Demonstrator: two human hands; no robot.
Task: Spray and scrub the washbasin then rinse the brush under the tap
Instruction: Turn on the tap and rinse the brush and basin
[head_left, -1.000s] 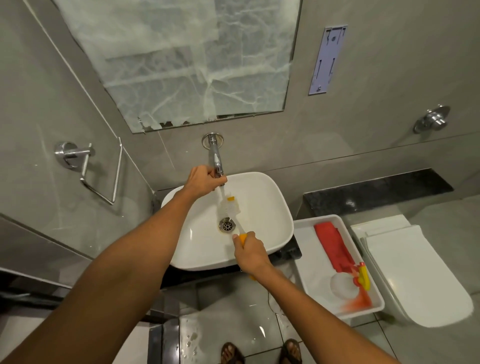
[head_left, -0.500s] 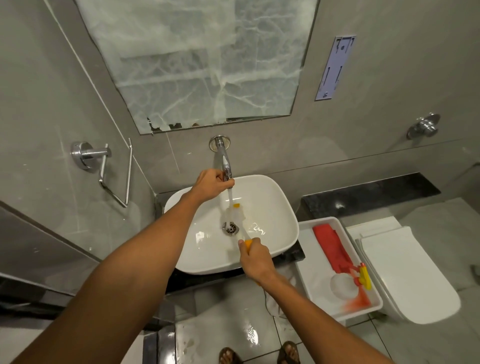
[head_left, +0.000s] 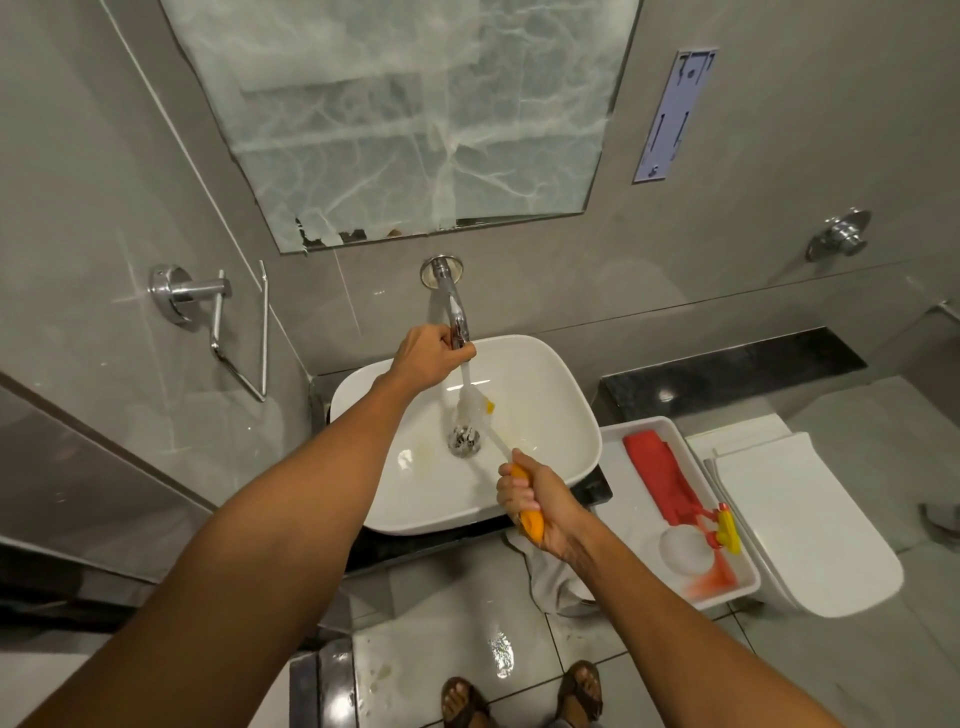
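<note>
The last step looks to be in hand — the rinse. The left hand (head_left: 431, 358) is curled shut around the end of the tap (head_left: 457, 317), and water runs down from it. The right hand (head_left: 535, 501) has its fingers (head_left: 514, 493) wrapped tight on the orange handle of the brush (head_left: 496, 441). The white brush head sits under the stream, just above the drain (head_left: 465, 440), inside the washbasin (head_left: 566, 410).

The next move, I think, is to turn the brush in the water so every side gets clean, then shut the tap off. That calls for a slow twist of the wrist, or water may splash out over the rim.

To the right of the basin a white tray (head_left: 623, 467) sits on the surface — it holds a red cloth (head_left: 657, 478) and a spray bottle (head_left: 685, 545) lying on its side. A white toilet (head_left: 810, 525) stands past the tray. A towel holder (head_left: 218, 317) is on the left wall. Nothing blocks the brush or the tap.
</note>
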